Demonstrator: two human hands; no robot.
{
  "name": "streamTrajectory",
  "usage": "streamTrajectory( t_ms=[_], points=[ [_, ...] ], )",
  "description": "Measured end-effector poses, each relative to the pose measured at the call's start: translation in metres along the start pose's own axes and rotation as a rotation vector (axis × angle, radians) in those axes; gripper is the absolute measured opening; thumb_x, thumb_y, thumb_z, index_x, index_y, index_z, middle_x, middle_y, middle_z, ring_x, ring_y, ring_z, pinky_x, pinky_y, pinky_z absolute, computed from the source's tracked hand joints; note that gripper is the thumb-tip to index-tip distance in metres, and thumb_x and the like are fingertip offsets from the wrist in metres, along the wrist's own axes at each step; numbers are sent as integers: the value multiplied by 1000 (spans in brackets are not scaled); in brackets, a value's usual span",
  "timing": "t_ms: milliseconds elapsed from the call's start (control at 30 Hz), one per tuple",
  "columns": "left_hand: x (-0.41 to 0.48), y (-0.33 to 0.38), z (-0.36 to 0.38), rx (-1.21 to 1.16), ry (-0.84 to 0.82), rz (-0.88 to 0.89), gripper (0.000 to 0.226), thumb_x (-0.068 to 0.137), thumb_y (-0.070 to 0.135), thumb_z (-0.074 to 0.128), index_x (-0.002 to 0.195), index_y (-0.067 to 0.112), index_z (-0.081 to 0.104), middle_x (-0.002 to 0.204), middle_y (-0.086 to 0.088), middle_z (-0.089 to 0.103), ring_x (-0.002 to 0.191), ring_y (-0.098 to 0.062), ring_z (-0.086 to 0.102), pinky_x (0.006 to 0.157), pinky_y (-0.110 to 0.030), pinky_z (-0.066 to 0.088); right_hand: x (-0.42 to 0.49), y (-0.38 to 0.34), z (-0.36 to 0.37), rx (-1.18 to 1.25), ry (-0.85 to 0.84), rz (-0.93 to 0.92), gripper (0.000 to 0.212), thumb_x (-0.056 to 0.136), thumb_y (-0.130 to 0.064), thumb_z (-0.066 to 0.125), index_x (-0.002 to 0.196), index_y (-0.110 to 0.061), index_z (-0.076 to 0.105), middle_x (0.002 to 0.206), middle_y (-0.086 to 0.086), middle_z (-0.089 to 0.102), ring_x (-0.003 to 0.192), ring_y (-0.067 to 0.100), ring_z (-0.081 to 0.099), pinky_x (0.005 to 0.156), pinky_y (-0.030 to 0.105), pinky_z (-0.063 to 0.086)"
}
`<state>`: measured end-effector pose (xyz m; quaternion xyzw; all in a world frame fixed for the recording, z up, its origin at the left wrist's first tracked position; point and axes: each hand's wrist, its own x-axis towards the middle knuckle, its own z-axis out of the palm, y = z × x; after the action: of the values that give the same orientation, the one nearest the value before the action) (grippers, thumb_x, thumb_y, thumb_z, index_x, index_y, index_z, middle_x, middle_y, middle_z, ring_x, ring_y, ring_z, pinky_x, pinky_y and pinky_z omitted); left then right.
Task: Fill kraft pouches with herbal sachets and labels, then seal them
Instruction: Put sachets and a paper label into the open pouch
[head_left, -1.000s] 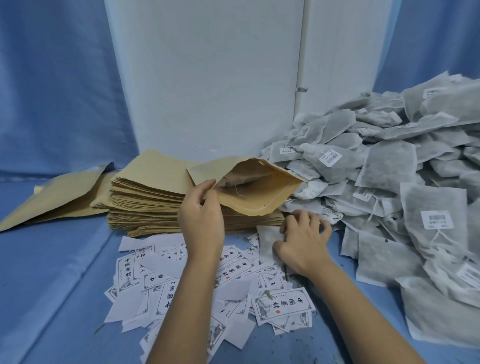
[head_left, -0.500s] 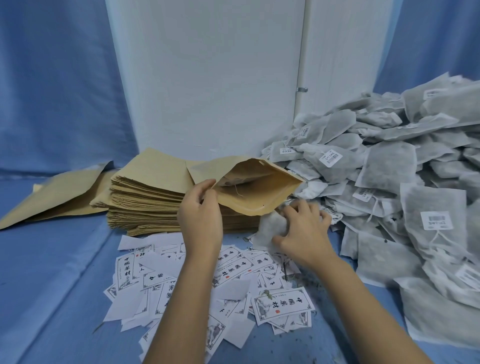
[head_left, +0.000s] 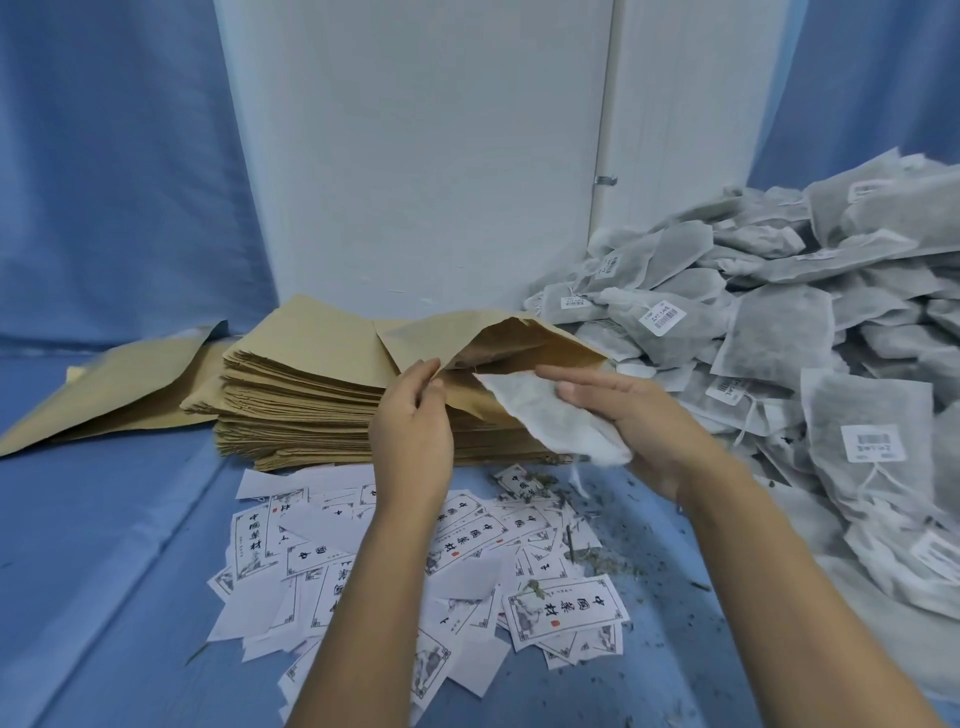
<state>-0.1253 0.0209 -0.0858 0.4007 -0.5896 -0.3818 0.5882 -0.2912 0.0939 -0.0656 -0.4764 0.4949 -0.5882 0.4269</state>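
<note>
1. Foreground: printed labels (head_left: 566, 613) lie scattered flat on the blue cloth (head_left: 104, 519), below and between both forearms. Loose herb fragments (head_left: 587, 551) lie among them on the right.
2. Left hand (head_left: 410, 436): thumb and fingers are closed in a narrow pinch on the near lip of the kraft pouch (head_left: 524, 340), which holds the mouth apart.
3. Right hand (head_left: 644, 421): holds 1 sachet (head_left: 545, 421) between the thumb and extended, nearly straight fingers. The hand covers the sachet's lower right end.
4. Key relation: the sachet's long axis runs from lower right, at the palm, to upper left. Its free leading corner is at the pouch mouth, just right of the left fingertips. The right hand is the nearer hand to the opening's free side. Judgement: the insertion path continues up and to the left along this axis.
5. Pouch orientation: the pouch rests on top of the stack of kraft pouches (head_left: 301, 405), mouth toward the right, long axis left to right. The sachet axis is oblique to it, so it probably needs levelling before it goes fully in.
6. Far right: the sachet pile (head_left: 779, 332) touches the pouch's far edge.
7. Rear: a white panel (head_left: 415, 156) stands behind the stack.
</note>
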Motion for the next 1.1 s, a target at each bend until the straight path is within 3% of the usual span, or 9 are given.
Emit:
streamTrajectory(
  t_ms=[67, 200, 400, 567, 667, 833, 900, 1000, 1100],
  points=[
    [-1, -1, 1, 38, 7, 23, 31, 97, 13, 46, 122, 18, 63, 125, 8, 60, 111, -1, 49, 92, -13, 33, 6, 6, 8, 135, 98, 7, 31, 95, -8, 50, 124, -12, 61, 116, 9, 68, 97, 18, 68, 68, 25, 58],
    [-5, -2, 4, 111, 13, 114, 31, 97, 14, 48, 123, 17, 64, 126, 7, 60, 114, -1, 50, 92, -8, 32, 26, 4, 35, 461, 185, -60, 40, 94, 6, 40, 133, -1, 45, 128, 18, 56, 110, 23, 61, 81, 30, 58],
    [-10, 0, 5, 161, 59, 305, 29, 94, 11, 50, 118, 13, 67, 111, 12, 60, 111, -11, 55, 91, -12, 39, 72, -11, 71, -87, 424, 39, 26, 91, 3, 42, 114, 1, 55, 110, 19, 63, 102, 31, 62, 90, 41, 53],
    [-16, 4, 8, 205, 82, 460, 30, 87, 13, 51, 109, 6, 71, 104, -2, 69, 100, -19, 57, 85, -1, 34, 85, -15, 83, -626, 612, 9, 28, 92, -4, 52, 119, 1, 56, 120, 18, 59, 108, 31, 57, 73, 26, 36],
    [-14, 6, 6, 115, 142, 418, 32, 87, 15, 49, 109, 8, 71, 100, 7, 65, 99, -18, 59, 84, -8, 39, 84, -18, 82, -952, 567, -2, 8, 91, -18, 53, 91, -15, 61, 103, 10, 66, 100, 30, 62, 71, 29, 40],
    [-9, 3, 3, 20, 148, 291, 28, 90, 7, 51, 109, 12, 71, 104, 7, 66, 103, -14, 60, 87, -20, 46, 74, -6, 77, -788, 610, -128, 35, 91, -23, 45, 58, -13, 43, 73, 9, 55, 71, 30, 49, 64, 31, 34],
    [-10, 2, 2, 5, 157, 255, 28, 88, 6, 52, 105, 14, 73, 100, 9, 67, 99, -14, 61, 83, -19, 46, 74, -4, 74, -741, 582, -152, 32, 90, -17, 43, 60, -7, 46, 70, 11, 56, 67, 29, 47, 59, 31, 32],
    [-11, 1, 1, 27, 165, 296, 27, 85, 9, 52, 101, 12, 74, 93, 10, 67, 95, -15, 61, 81, -19, 46, 79, -5, 74, -909, 431, -122, 23, 91, -8, 42, 70, -6, 52, 67, 7, 52, 57, 21, 42, 48, 29, 26],
    [-11, 1, 0, 49, 151, 334, 28, 84, 12, 52, 101, 11, 74, 91, 14, 64, 94, -14, 60, 79, -14, 45, 84, -6, 71, -935, 374, -108, 21, 92, -7, 41, 88, -2, 61, 80, 9, 56, 66, 24, 45, 56, 28, 30]
  ],
)
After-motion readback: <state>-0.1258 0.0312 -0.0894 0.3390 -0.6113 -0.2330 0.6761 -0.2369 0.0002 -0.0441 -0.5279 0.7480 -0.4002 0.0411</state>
